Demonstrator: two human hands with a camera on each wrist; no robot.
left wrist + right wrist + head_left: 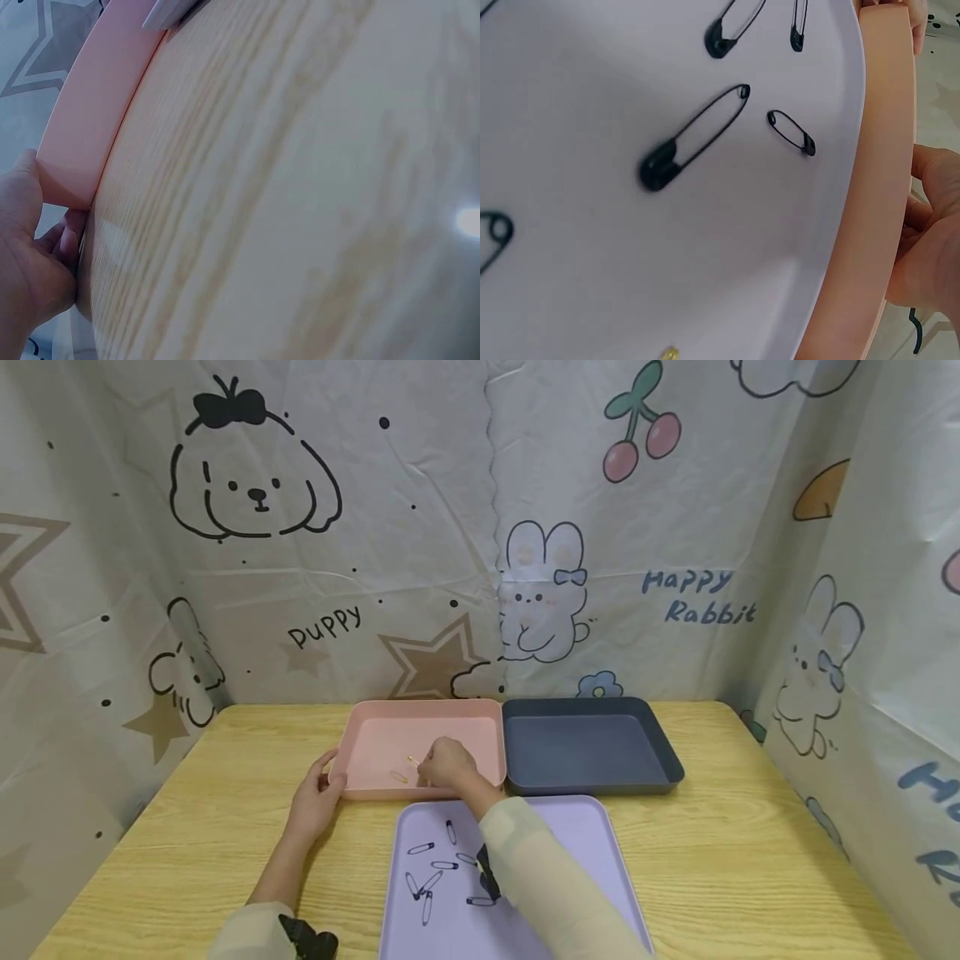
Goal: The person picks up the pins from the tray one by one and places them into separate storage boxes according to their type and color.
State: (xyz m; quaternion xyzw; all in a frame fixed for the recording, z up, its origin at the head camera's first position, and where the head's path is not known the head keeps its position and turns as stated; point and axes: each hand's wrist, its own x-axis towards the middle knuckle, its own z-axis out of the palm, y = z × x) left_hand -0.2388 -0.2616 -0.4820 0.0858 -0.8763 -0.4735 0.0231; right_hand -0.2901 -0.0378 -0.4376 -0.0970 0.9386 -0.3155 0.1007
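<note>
The left hand (315, 800) grips the pink tray (386, 739) at eight o'clock, likely steadying it; whether the right hand (450, 765), at five o'clock, pinches a gold safety pin (412, 760), I cannot tell.

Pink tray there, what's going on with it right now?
A person's left hand grips the near left corner of the pink tray. Their right hand is down in that tray beside gold safety pins; whether it holds one is unclear. Black safety pins lie scattered on the lavender tray in front, under the reaching right sleeve. The dark blue tray sits to the right, with neither hand on it.
</note>
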